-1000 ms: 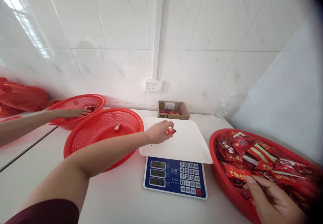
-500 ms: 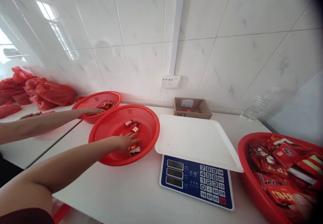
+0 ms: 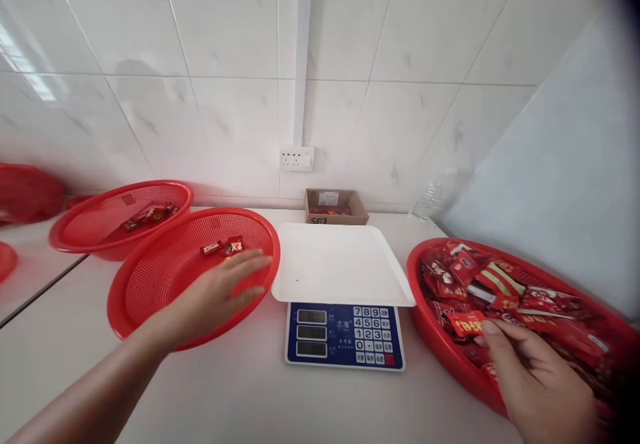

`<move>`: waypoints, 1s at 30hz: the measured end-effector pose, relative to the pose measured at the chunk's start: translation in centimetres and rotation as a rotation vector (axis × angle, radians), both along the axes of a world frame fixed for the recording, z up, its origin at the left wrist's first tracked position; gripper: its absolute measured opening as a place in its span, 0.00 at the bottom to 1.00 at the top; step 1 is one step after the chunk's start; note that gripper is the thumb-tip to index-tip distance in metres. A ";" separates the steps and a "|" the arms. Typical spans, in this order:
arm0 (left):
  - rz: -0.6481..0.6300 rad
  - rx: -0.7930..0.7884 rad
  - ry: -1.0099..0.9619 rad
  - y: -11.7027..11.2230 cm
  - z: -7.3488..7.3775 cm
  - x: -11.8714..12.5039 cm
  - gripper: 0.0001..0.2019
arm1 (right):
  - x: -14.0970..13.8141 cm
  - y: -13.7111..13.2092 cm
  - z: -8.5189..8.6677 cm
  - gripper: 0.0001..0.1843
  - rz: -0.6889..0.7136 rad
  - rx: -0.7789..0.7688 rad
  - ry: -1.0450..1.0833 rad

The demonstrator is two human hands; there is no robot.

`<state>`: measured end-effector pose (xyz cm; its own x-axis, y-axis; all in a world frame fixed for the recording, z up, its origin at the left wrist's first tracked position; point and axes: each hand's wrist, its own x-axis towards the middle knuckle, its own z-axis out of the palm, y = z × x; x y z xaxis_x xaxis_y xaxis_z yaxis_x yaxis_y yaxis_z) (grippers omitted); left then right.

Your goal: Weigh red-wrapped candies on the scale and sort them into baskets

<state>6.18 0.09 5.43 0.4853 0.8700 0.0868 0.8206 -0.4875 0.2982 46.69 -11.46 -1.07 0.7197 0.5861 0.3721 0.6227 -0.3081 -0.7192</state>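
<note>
My left hand (image 3: 220,294) is over the right side of a red perforated basket (image 3: 150,284), its fingers stretched out and apart with nothing in them. Several small wrapped snacks (image 3: 220,247) lie in that basket, partly behind my hand. On the far right, my right hand (image 3: 540,377) pinches a red snack packet (image 3: 467,324) with yellow lettering between thumb and fingers. It is at the front of a red basket (image 3: 460,381) heaped with red snack packets (image 3: 500,277). Between my hands stands a scale with a white tray (image 3: 340,264) and a blue keypad panel (image 3: 345,337).
A second perforated basket (image 3: 75,234) with packets stands at the left. Behind the scale sit a small cardboard box (image 3: 357,211) and, to its right, a clear plastic bottle (image 3: 429,199). A red bag (image 3: 30,194) lies far left. A socket (image 3: 297,158) is on the tiled wall.
The view has turned right. My left hand has lifted from inside the basket and moved toward its right rim. My right hand has come further into view; the other person's arm is out of view.
</note>
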 end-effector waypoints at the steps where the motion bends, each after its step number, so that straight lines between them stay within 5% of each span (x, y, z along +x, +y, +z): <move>1: -0.048 0.020 -0.002 -1.1 -0.7 0.2 0.22 | -0.5 0.1 0.4 0.20 -0.015 0.013 0.004; 6: -0.092 0.102 0.108 -2.6 -4.6 0.3 0.22 | -4.2 2.9 1.8 0.23 0.161 0.102 0.067; 11: 0.018 0.174 0.206 -2.0 -5.3 0.2 0.27 | -8.6 9.0 2.7 0.21 0.602 0.035 0.202; 15: -0.004 0.375 -0.070 -3.0 -5.9 1.5 0.16 | -9.7 13.3 1.9 0.25 0.605 0.076 0.425; 19: -0.261 0.380 -0.452 -4.9 -6.8 3.7 0.13 | -10.4 15.4 1.9 0.24 0.541 0.231 0.624; 24: -0.446 0.285 -0.612 -5.6 -8.5 5.0 0.18 | -9.5 14.1 3.2 0.26 0.621 0.169 0.409; 30: -0.493 0.176 -0.735 -5.0 -11.5 5.2 0.13 | -0.5 7.4 3.8 0.20 0.483 -0.155 0.012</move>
